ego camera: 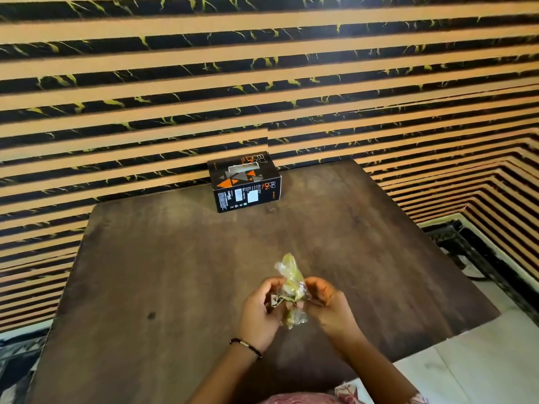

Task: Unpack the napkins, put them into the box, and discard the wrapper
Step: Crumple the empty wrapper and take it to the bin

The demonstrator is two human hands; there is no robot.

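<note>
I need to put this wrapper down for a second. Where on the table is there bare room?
Nearly everywhere: the dark table is bare left and right of the hands and between them and the black tissue box. Only the far edge by the striped wall is occupied.

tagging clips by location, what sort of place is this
Probably a room in a home, or perhaps a small eatery: a dark wooden table stands against a striped black-and-tan panelled wall, with a tissue box on it and pale floor tiles.

Hands: left hand (259, 312) and right hand (331, 306) raised together, fingers curled closed, forearms converging; band on left wrist.
</note>
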